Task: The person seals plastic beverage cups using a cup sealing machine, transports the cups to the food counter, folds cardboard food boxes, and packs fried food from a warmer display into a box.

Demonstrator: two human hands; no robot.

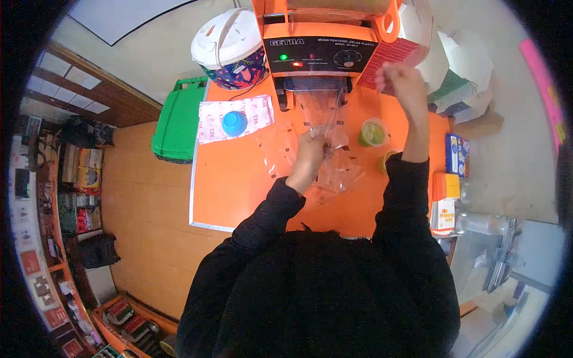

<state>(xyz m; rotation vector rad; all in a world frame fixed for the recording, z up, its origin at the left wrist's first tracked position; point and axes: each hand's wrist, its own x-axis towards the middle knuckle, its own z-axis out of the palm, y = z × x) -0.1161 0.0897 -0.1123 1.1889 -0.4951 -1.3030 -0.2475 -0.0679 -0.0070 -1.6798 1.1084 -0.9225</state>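
Note:
A cup sealing machine (322, 51) with an orange body and a black front panel stands at the back of the orange table. Clear plastic film (335, 170) with small dark marks hangs from it and spreads over the tabletop. My left hand (309, 154) is closed around a bunched part of this film. My right hand (403, 82) is raised at the machine's right, below its orange handle (392, 21) and apart from it. Its fingers are curled, with nothing visible in them. A clear cup with green contents (373, 132) stands right of the film. A second cup (389, 160) is partly hidden by my right sleeve.
On the left, a blue cup (234, 123) rests on a pink-and-white printed sheet (209, 119). Behind it stands a rice cooker (230, 45). A green lidded bin (178, 122) is beside the table. Small boxes (446, 186) line the right edge, with cartons (453, 65) farther back.

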